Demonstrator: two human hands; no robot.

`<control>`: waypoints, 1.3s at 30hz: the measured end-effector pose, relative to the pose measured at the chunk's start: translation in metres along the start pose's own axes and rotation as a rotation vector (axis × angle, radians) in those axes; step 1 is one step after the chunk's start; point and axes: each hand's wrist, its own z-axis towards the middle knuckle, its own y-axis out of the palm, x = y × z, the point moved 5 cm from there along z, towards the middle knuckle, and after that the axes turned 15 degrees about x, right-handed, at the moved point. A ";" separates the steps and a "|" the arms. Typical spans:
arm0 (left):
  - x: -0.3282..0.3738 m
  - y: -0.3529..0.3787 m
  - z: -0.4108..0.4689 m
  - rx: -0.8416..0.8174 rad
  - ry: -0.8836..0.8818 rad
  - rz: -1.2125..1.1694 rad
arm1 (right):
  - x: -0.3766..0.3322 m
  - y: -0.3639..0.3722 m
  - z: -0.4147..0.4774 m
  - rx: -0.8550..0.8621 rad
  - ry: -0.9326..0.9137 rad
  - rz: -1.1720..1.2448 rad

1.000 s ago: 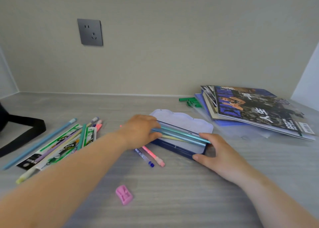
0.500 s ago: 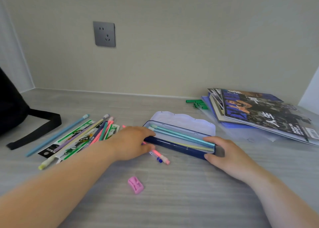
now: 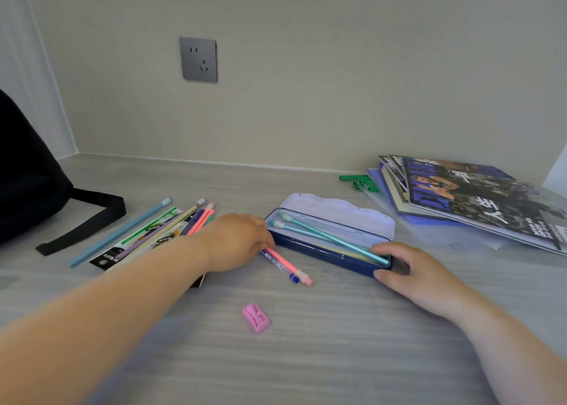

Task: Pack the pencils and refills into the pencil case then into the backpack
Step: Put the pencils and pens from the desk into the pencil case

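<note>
Our left hand lay over pink pencil on grey bench, fingers' grip hidden. Right hand, fingers curled, steadied open navy tin pencil case. Best: pinch mid-shaft, lay parallel beside teal pencils inside.

glossy magazine – matt woodgrain table, black cloth backpack

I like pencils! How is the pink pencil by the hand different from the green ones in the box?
The pink pencil lies on the table, outside; the green pencils lie inside the open pencil case. The left hand covers one end of the pink pencil; the green pencils are untouched. Both have an eraser end.
</note>
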 end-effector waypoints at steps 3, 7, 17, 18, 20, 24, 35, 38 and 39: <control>0.001 -0.004 0.009 -0.095 -0.016 0.034 | 0.000 -0.001 0.001 0.000 -0.001 0.021; 0.006 -0.004 0.019 -0.159 -0.019 0.065 | 0.002 -0.001 0.000 0.003 0.022 0.030; 0.017 -0.006 0.011 -0.072 0.109 0.278 | -0.001 -0.005 0.000 0.093 0.029 0.064; 0.016 -0.007 0.009 -0.041 0.098 0.263 | 0.000 -0.006 0.001 0.110 0.058 0.096; 0.013 -0.011 0.003 0.061 0.075 0.227 | 0.001 -0.008 0.003 0.138 0.102 0.157; 0.004 -0.029 -0.005 0.329 -0.074 -0.106 | 0.005 -0.008 0.004 0.141 0.130 0.156; 0.055 -0.013 0.073 0.347 -0.058 -0.311 | 0.020 -0.020 0.009 0.250 0.321 0.379; 0.065 0.004 0.082 0.245 0.009 -0.169 | 0.026 -0.023 0.011 0.281 0.354 0.424; 0.065 0.008 0.082 0.223 0.005 -0.176 | 0.027 -0.023 0.012 0.283 0.351 0.414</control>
